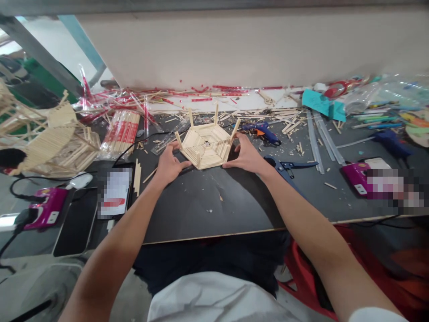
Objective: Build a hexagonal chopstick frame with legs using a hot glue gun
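A hexagonal frame of thin wooden sticks [206, 156] rests on the dark tabletop, with upright sticks standing at its corners. My left hand [170, 164] grips its left side, thumb at the near edge and fingers around the left corner. On the opposite side, my right hand [246, 154] holds the right corner the same way, thumb low and fingers behind an upright stick. A blue glue gun [266, 133] lies just beyond my right hand. Beside my right wrist are dark-handled cutters [290, 166].
Disposable chopsticks in red-printed wrap [120, 129] and a larger stick construction [67, 143] occupy the left. Phones [76, 219] and a purple power socket [47, 208] lie in front of them. Glue sticks [323, 138], another glue gun [390, 143] and a second purple socket [355, 179] are right.
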Demonstrator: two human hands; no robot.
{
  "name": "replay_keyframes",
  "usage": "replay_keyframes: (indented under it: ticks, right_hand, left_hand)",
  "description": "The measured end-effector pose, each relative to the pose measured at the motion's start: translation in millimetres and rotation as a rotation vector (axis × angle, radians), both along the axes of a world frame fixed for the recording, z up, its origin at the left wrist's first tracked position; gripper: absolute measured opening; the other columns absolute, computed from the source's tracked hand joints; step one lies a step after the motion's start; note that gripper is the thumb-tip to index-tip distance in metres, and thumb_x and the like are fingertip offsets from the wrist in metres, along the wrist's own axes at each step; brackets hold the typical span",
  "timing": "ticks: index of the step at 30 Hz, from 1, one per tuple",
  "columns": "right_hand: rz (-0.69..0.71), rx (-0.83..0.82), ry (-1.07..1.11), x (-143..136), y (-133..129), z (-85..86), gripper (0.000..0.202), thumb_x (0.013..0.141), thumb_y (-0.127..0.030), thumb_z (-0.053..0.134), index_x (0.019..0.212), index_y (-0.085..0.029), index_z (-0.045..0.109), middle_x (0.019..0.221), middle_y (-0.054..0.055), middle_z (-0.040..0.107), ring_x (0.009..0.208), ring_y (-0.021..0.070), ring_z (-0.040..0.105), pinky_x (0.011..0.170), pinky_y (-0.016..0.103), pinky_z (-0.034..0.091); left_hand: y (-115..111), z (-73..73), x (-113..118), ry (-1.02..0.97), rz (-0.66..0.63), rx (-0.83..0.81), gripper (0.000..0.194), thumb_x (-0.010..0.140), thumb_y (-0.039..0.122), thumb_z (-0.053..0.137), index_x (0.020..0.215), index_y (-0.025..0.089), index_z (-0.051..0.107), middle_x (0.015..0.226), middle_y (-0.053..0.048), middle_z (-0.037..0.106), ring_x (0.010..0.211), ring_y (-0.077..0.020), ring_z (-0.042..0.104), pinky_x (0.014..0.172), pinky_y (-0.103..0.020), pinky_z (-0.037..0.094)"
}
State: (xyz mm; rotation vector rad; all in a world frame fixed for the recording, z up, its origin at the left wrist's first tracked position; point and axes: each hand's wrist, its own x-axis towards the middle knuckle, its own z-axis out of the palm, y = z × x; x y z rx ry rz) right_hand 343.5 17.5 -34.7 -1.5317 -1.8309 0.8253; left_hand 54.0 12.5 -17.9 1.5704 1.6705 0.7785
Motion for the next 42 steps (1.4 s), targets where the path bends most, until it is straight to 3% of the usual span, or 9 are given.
replay_keyframes:
  ticks: [4,9,15,18,21,26,34,42]
  right_hand:
    - [-0.001,-0.016,-0.015,-2.7,-19.7,5.7,0.116,0.049,-0.048,0.098,0.149,-0.023,0.043,0.15,0.018,0.046,0.103,0.0317,0.061,0.095,0.054,0.056]
    - [0.023,-0.062,0.0,-6.7,-47.2,8.4,0.112,0.054,-0.049,0.097,0.15,-0.026,0.043,0.147,0.016,0.051,0.103,0.0314,0.061,0.089,0.051,0.057]
    - [-0.01,-0.069,-0.02,-8.1,-63.0,7.4,0.111,0.063,-0.049,0.093,0.157,-0.028,0.037,0.146,0.015,0.057,0.098,0.0295,0.064,0.086,0.047,0.057]
    - [0.007,-0.046,-0.035,-8.5,-60.2,9.3,0.106,0.065,-0.049,0.091,0.156,-0.03,0.039,0.149,0.014,0.056,0.1,0.0296,0.064,0.086,0.046,0.056]
    - [0.004,-0.022,-0.059,-8.3,-50.7,11.8,0.103,0.066,-0.048,0.09,0.154,-0.029,0.041,0.147,0.013,0.058,0.101,0.0297,0.064,0.089,0.047,0.054]
    - [0.031,-0.021,-0.087,-4.3,-26.9,12.4,0.109,0.062,-0.05,0.091,0.154,-0.023,0.04,0.134,0.014,0.065,0.099,0.0302,0.065,0.088,0.045,0.053]
    - [0.023,0.009,-0.113,-6.9,0.6,5.5,0.114,0.063,-0.051,0.09,0.159,-0.018,0.038,0.13,0.015,0.066,0.1,0.0311,0.064,0.092,0.047,0.054]
    - [0.001,0.038,-0.121,-7.9,2.4,-3.4,0.118,0.065,-0.053,0.092,0.164,-0.023,0.035,0.145,0.015,0.059,0.108,0.0334,0.062,0.101,0.053,0.054]
  left_hand:
    - [-17.3,1.1,-7.3,0.062,0.007,-0.015,0.058,0.073,0.019,0.087,0.122,0.016,0.058,0.138,-0.012,0.065,0.051,-0.0038,0.054,0.057,-0.025,0.045]
    - [-38.2,0.7,-19.8,0.079,-0.032,-0.014,0.068,0.073,0.024,0.088,0.132,0.016,0.055,0.136,-0.012,0.067,0.054,-0.0071,0.057,0.063,-0.029,0.05]
    - [-39.1,-4.2,-21.0,0.175,-0.058,0.052,0.063,0.08,0.025,0.085,0.135,0.019,0.055,0.14,-0.013,0.069,0.055,-0.009,0.058,0.075,-0.033,0.055]
    - [-30.7,-7.7,-20.5,0.194,-0.056,0.056,0.063,0.081,0.024,0.086,0.136,0.019,0.055,0.138,-0.013,0.07,0.063,-0.0131,0.065,0.082,-0.035,0.057]
    - [-19.3,-9.0,-19.7,0.224,-0.086,0.11,0.057,0.086,0.024,0.082,0.136,0.018,0.055,0.139,-0.014,0.07,0.091,-0.0236,0.074,0.095,-0.041,0.056]
    - [2.9,-8.4,-16.4,0.259,-0.107,0.136,0.056,0.088,0.019,0.079,0.137,0.017,0.054,0.14,-0.015,0.07,0.123,-0.0326,0.069,0.109,-0.047,0.05]
    - [27.1,-12.0,-14.2,0.279,-0.056,0.182,0.048,0.092,0.014,0.072,0.136,0.017,0.053,0.14,-0.015,0.07,0.132,-0.0319,0.065,0.116,-0.047,0.047]
    - [22.0,-9.1,-10.1,0.277,-0.033,0.151,0.046,0.096,0.015,0.069,0.139,0.015,0.053,0.144,-0.018,0.067,0.135,-0.0362,0.063,0.117,-0.053,0.046]
